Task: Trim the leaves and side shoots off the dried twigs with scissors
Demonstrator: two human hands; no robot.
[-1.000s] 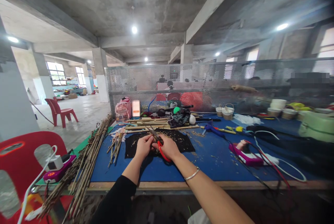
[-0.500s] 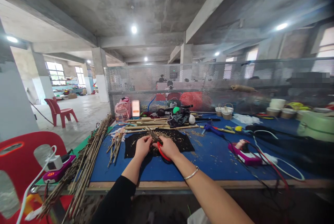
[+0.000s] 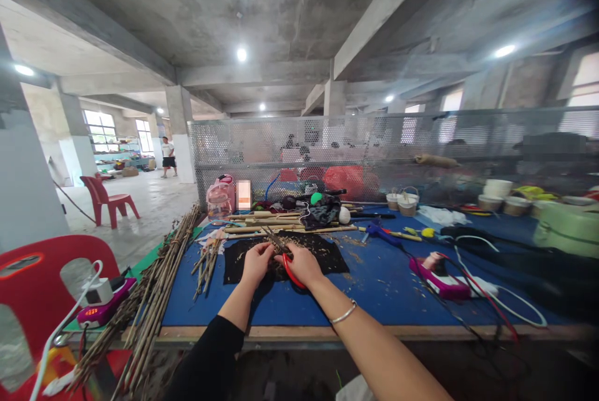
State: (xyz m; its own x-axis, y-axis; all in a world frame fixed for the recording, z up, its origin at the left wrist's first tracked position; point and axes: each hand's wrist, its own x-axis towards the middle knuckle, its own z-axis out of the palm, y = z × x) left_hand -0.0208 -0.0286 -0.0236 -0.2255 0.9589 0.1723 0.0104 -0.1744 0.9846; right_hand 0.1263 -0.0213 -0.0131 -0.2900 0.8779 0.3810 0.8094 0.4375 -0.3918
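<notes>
My right hand (image 3: pixel 304 265) is closed around the red-handled scissors (image 3: pixel 291 274), whose blades point away from me and to the left. Beside it, almost touching, my left hand (image 3: pixel 256 262) is pinched shut near the blades; what lies between its fingers is too small to make out. Both hands are over a black cloth (image 3: pixel 333 259) strewn with small tan clippings. Short cut twigs (image 3: pixel 206 269) lie to the left of the cloth. Farther left, a bundle of long thin branches (image 3: pixel 161 279) lies across the table corner and hangs over the front edge.
Peeled sticks (image 3: pixel 285 228) lie behind the cloth, before a mesh partition (image 3: pixel 262 139). A blue glue gun (image 3: pixel 381 232) and a purple power strip (image 3: pixel 440 279) with trailing cords are to the right. Red chairs (image 3: pixel 100 257) stand left. A person (image 3: pixel 168 156) is in the background.
A person has come into view in the background beside the pillar. My hands and the scissors stay in nearly the same place, with the blades looking slightly more parted.
</notes>
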